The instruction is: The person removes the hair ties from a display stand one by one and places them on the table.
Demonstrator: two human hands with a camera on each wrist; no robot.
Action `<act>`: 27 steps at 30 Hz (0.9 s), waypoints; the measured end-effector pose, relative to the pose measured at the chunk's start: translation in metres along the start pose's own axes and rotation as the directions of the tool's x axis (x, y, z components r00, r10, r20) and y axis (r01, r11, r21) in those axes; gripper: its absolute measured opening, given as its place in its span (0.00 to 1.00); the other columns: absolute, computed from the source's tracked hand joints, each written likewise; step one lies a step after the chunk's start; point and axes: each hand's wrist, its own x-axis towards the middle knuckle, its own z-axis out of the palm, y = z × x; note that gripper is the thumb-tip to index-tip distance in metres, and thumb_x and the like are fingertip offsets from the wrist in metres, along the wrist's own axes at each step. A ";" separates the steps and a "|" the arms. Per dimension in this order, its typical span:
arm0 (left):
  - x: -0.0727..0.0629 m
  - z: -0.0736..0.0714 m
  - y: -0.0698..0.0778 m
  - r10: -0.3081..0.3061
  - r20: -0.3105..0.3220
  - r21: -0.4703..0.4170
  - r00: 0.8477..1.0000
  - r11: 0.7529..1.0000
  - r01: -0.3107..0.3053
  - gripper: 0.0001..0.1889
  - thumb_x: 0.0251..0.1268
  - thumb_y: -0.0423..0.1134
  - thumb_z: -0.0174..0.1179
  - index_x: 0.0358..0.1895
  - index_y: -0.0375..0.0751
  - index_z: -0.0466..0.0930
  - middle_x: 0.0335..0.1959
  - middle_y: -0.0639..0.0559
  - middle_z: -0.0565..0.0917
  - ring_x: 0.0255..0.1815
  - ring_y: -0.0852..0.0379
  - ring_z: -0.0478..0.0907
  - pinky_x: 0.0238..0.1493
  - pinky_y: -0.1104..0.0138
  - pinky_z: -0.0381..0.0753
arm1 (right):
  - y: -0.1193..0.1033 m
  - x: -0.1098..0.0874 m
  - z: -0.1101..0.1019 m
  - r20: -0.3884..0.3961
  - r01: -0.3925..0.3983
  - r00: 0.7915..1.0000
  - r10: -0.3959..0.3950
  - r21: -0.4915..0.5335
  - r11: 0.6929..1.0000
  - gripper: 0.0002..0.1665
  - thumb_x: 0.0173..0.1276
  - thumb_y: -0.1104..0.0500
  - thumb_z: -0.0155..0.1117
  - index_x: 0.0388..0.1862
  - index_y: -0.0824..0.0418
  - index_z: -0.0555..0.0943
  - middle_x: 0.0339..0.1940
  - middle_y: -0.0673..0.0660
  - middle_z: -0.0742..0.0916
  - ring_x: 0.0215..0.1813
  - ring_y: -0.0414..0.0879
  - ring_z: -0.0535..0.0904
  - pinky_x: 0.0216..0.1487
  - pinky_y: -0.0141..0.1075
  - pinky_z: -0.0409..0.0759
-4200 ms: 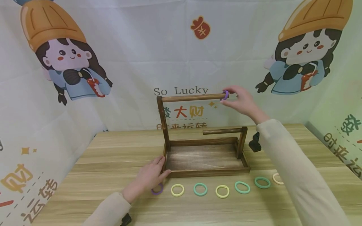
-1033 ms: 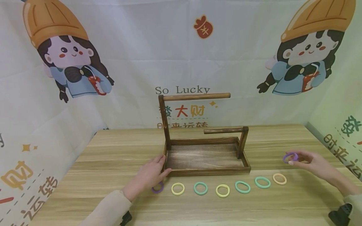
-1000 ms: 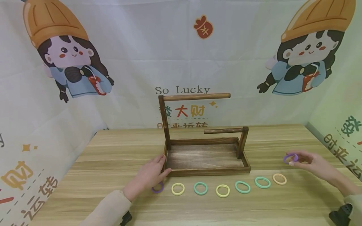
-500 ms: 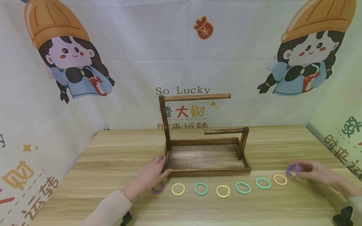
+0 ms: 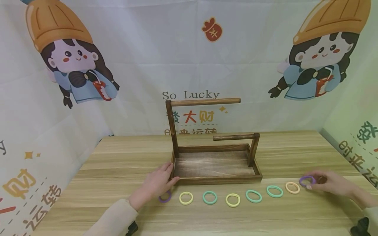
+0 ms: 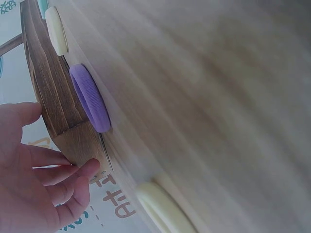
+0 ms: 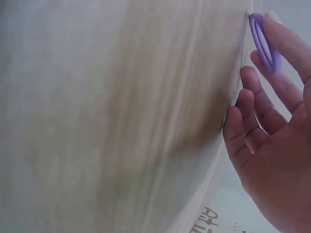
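My right hand pinches a purple hair tie between thumb and index finger, low over the table's right side. In the right wrist view, this hair tie sits between thumb and index finger, with the other fingertips by the tabletop. My left hand rests against the left front corner of a dark wooden rack, thumb at the front and fingers along the side. That rack has a tray base and two horizontal rods, both bare. Below the left hand lies another purple hair tie, partly hidden in the head view.
A row of hair ties lies before the rack: yellow, green, another yellow, two more green, and peach. A pale yellow hair tie shows in the left wrist view. Printed cloth hangs behind the table.
The purple hair tie was at the upper rod's free end. My right hand has carried it down and right to the table, beside the peach one. My left hand stays at the rack.
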 end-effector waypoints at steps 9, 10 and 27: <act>0.000 -0.001 0.001 0.003 0.002 0.004 1.000 1.000 -0.003 0.33 0.63 0.53 0.49 0.59 0.25 0.63 0.59 0.34 0.64 0.57 0.38 0.63 0.53 0.51 0.66 | 0.006 -0.002 -0.002 0.007 0.027 1.000 -0.028 0.030 0.999 0.18 0.55 0.69 0.61 0.47 0.66 0.76 0.33 0.46 0.80 0.27 0.36 0.71 0.23 0.31 0.69; 0.000 -0.001 0.001 0.003 0.003 0.004 1.000 1.000 -0.003 0.33 0.62 0.52 0.49 0.59 0.25 0.63 0.59 0.34 0.64 0.57 0.38 0.63 0.53 0.51 0.66 | 0.007 -0.002 -0.002 0.004 0.027 1.000 -0.027 0.026 0.999 0.18 0.55 0.69 0.61 0.47 0.65 0.76 0.33 0.45 0.79 0.27 0.36 0.70 0.23 0.31 0.69; 0.002 0.001 -0.012 0.021 -0.110 -0.104 0.994 0.994 -0.032 0.29 0.63 0.49 0.50 0.58 0.27 0.64 0.56 0.35 0.68 0.55 0.39 0.66 0.49 0.51 0.70 | -0.024 0.026 -0.010 -0.258 -0.185 0.955 0.144 -0.140 0.973 0.21 0.64 0.61 0.55 0.52 0.74 0.70 0.46 0.69 0.77 0.41 0.42 0.72 0.33 0.35 0.74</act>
